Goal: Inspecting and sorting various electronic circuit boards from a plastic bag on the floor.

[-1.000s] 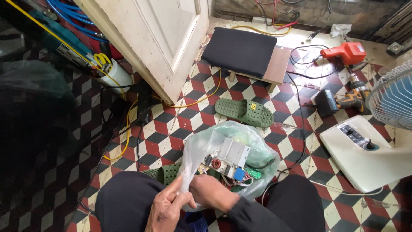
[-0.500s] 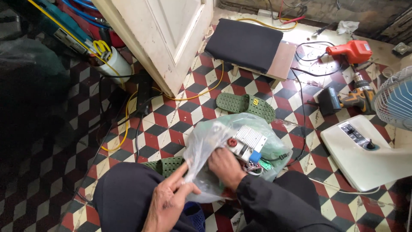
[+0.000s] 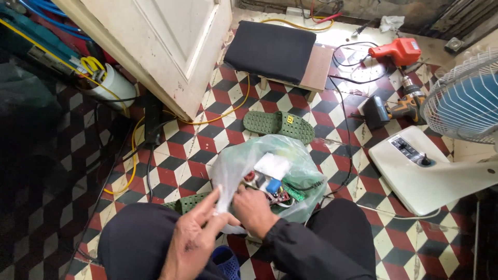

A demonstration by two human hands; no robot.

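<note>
The clear plastic bag (image 3: 244, 166) sits on the floor directly ahead of both hands, between the person's knees, its mouth gathered toward the left hand and its bulk bulging away and to the right. The left hand (image 3: 194, 241) is raised, palm turned inward, with fingers pinching the twisted edge of the bag and lifting it. The right hand (image 3: 254, 210) lies just beside it, slightly farther forward and nearer the contents, knuckles up, pressed against the bag's opening; whether its fingers grip anything inside is hard to tell, since they are hidden by the film. Just beyond the right hand, inside the bag, lie a green circuit board (image 3: 293, 191), a small blue part (image 3: 273, 185) and a white box (image 3: 271, 166). Farther ahead of the hands a green sandal (image 3: 278, 124) lies crosswise on the tiled floor (image 3: 207, 142).
</note>
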